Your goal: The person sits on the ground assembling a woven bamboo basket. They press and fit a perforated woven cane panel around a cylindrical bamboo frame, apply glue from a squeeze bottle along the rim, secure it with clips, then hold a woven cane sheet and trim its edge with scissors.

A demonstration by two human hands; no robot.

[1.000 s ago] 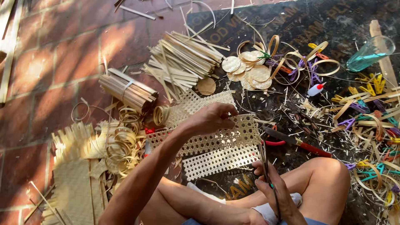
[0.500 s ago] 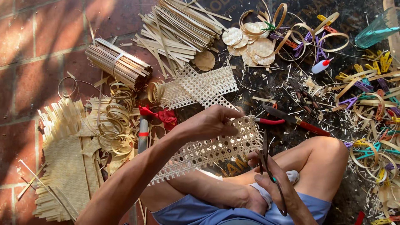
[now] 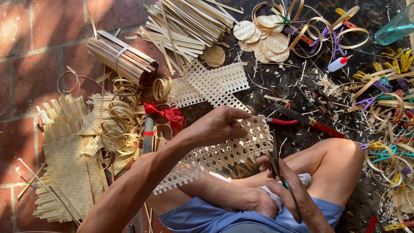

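My left hand (image 3: 220,125) grips the top edge of a strip of open-weave cane mesh (image 3: 224,153) that slants across my lap. My right hand (image 3: 282,181) holds a pair of dark scissors (image 3: 276,162) at the strip's right end, blades pointing up beside the mesh. I sit cross-legged on the floor in blue shorts, knee (image 3: 340,155) to the right.
More mesh pieces (image 3: 211,84) lie ahead. Bundled bamboo sticks (image 3: 123,58), loose splints (image 3: 185,23), curled strips (image 3: 118,121), woven mats (image 3: 64,164), round woven discs (image 3: 263,39), red-handled cutters (image 3: 302,121), a glue bottle (image 3: 338,63), a teal cup (image 3: 394,28) and coloured clips (image 3: 388,82) surround me.
The view has shifted down and closer. My left hand has lifted the mesh strip off the floor pieces toward my lap, and the scissors have come up to its right end.
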